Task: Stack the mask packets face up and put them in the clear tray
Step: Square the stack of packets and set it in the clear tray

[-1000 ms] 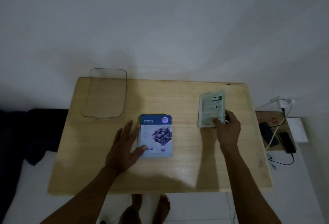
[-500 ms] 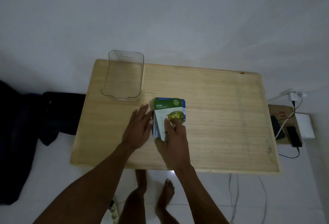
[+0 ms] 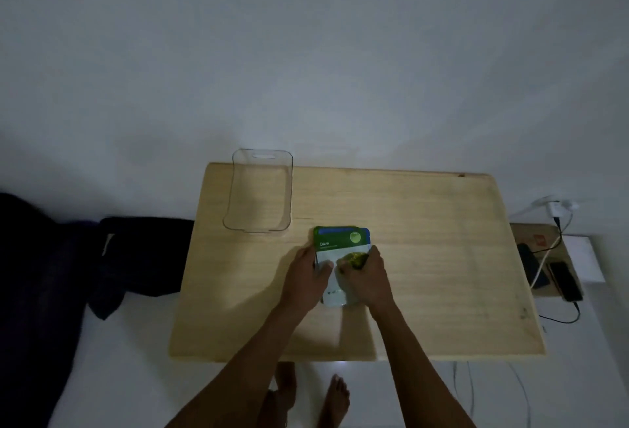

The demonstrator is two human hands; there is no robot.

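Note:
A green Olive mask packet [image 3: 335, 244] lies face up on top of a blue mask packet [image 3: 365, 232], whose edge shows at the top and right. The stack rests on the wooden table [image 3: 425, 257], just right of the near end of the clear tray [image 3: 287, 189], which has nothing in it. My left hand [image 3: 304, 279] grips the stack's left edge, thumb on top. My right hand [image 3: 366, 278] holds the right side, with its fingers over the olive picture. The lower part of the packets is partly hidden by both hands.
Dark cloth [image 3: 136, 254] lies on the floor left of the table. To the right, a low stand [image 3: 541, 240] holds phones [image 3: 563, 279] with cables running to a wall charger [image 3: 554, 206]. My bare feet [image 3: 337, 397] stand under the table's near edge.
My right hand carried the green packet from the right side, turned it face up and set it on the blue packet. Both hands now close on the stack's sides.

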